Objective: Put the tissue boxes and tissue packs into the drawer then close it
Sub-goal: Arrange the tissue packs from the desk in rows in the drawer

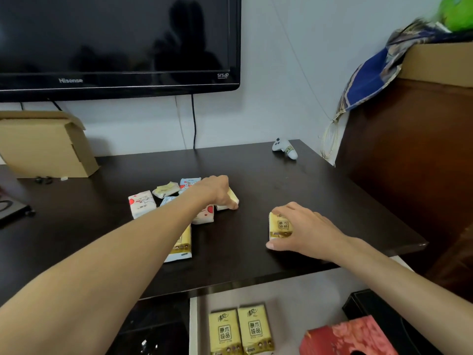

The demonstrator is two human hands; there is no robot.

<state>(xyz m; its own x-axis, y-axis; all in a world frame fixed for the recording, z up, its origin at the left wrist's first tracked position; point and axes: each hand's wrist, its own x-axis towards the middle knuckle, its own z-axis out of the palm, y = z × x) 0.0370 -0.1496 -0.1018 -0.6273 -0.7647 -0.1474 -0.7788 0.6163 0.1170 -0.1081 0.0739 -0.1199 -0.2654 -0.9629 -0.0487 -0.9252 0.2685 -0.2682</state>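
Your left forearm hides part of the tissue packs; the red tissue box is cut off at the bottom edge

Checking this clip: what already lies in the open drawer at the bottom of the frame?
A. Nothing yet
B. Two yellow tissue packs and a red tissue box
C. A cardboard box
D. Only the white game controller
B: two yellow packs lie side by side in the drawer, with a red box to their right; the controller sits on the desk.
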